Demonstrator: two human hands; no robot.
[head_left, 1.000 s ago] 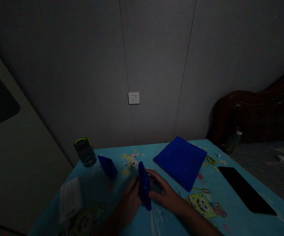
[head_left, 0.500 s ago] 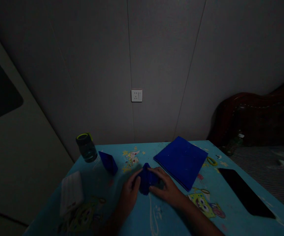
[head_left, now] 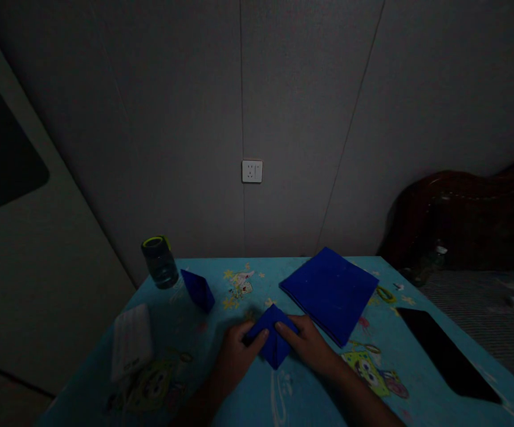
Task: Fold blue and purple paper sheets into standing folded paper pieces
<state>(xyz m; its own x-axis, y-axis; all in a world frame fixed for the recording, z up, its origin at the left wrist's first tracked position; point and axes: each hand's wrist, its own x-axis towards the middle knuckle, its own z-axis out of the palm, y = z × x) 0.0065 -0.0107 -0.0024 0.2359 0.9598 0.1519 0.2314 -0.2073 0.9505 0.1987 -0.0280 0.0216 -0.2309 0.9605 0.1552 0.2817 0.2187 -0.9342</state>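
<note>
Between my hands is a small piece of folded blue paper (head_left: 275, 338), diamond-shaped, with a crease or slit down its lower middle. My left hand (head_left: 239, 351) pinches its left corner, thumb on top. My right hand (head_left: 304, 343) grips the right side, its thumb lying over the paper's face; the fingers underneath are hidden. To the upper left stands a folded blue paper boat (head_left: 198, 290). A stack of blue paper sheets (head_left: 330, 290) lies flat just beyond my right hand.
A dark bottle with a yellow-green rim (head_left: 161, 264) stands at the back left, with a white power bank (head_left: 131, 343) nearer me. On the right are a yellow-green ring (head_left: 386, 295) and a long black flat object (head_left: 448, 354). The wall with a socket (head_left: 252, 171) rises behind the table.
The folded paper has gone from a narrow, partly opened shape to a flat diamond. Both hands have turned with it and now hold its side corners. My view has shifted slightly.
</note>
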